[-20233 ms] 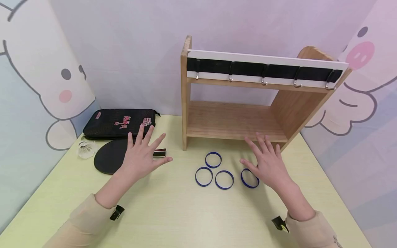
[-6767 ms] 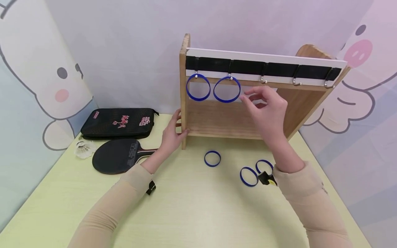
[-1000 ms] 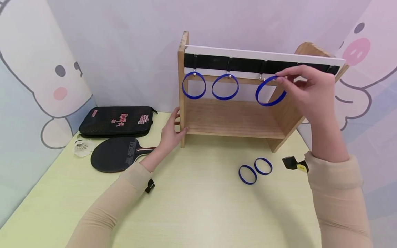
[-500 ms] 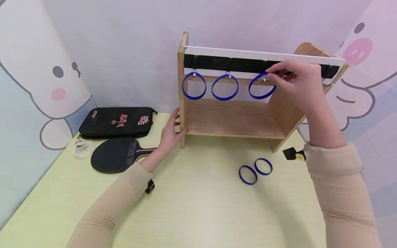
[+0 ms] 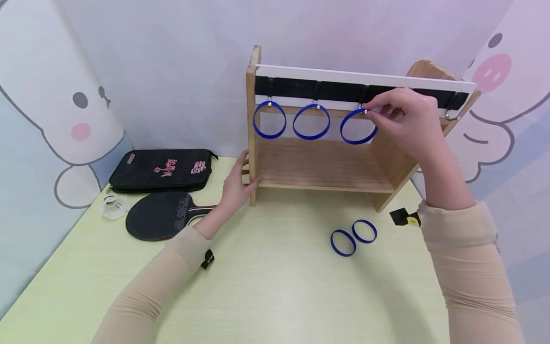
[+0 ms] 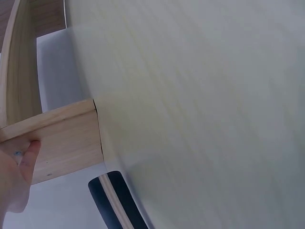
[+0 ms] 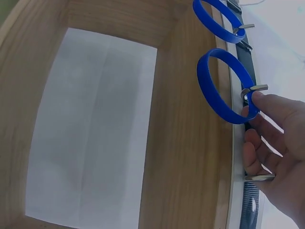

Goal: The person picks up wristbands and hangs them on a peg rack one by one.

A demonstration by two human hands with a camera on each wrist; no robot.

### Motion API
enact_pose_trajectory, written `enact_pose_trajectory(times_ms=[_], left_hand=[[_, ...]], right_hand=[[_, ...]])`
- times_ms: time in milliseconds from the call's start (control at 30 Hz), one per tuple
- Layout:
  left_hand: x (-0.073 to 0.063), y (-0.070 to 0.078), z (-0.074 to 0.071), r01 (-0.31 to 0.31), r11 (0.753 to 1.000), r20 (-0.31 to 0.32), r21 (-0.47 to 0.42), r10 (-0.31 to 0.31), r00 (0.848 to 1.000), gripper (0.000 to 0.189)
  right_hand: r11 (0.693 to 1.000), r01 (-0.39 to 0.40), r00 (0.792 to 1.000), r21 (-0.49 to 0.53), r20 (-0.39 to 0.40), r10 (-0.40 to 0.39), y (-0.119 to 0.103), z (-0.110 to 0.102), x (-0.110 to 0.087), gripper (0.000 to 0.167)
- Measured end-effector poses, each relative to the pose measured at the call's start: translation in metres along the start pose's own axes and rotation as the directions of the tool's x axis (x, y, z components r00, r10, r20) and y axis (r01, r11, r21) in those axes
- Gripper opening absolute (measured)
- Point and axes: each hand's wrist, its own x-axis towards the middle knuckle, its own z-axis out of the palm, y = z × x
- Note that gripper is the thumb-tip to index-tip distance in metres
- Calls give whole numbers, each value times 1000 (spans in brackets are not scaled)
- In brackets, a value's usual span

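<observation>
My right hand (image 5: 408,119) pinches a blue wristband (image 5: 357,143) between thumb and fingertip at the rack's third hook (image 7: 257,88). In the right wrist view that band's loop is round the hook, the thumb still on its edge. Two more blue wristbands, a left one (image 5: 269,138) and a second one (image 5: 311,138), hang from the first two hooks. My left hand (image 5: 235,188) grips the left side panel (image 5: 252,138) of the wooden rack low down, thumb at its front edge. In the left wrist view, the thumb (image 6: 29,160) lies against the wood.
Two blue wristbands, one nearer (image 5: 332,244) and one farther (image 5: 375,237), lie on the table (image 5: 275,286). On the left are a table tennis bat (image 5: 154,217), a black zip case (image 5: 146,172) and a shuttlecock (image 5: 113,206). A fifth hook (image 5: 449,116) shows at right.
The right hand has moved left with the third wristband, up to the third hook, then slightly down. Earlier, that band lay on the table. The left hand has kept its place on the rack.
</observation>
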Motion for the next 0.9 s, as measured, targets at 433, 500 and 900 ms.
enact_pose_trajectory(times_ms=[433, 500, 900], left_hand=[[0, 2, 2, -13, 1000, -5, 11, 13, 1000, 82], [0, 2, 2, -9, 1000, -5, 10, 9, 1000, 82], [0, 1, 4, 6, 1000, -10, -3, -6, 1000, 81]], right_hand=[[997, 72, 985, 4, -160, -71, -4, -9, -13, 11], [998, 65, 981, 26, -184, -59, -5, -10, -17, 11], [992, 117, 979, 49, -174, -107, -14, -9, -46, 16]])
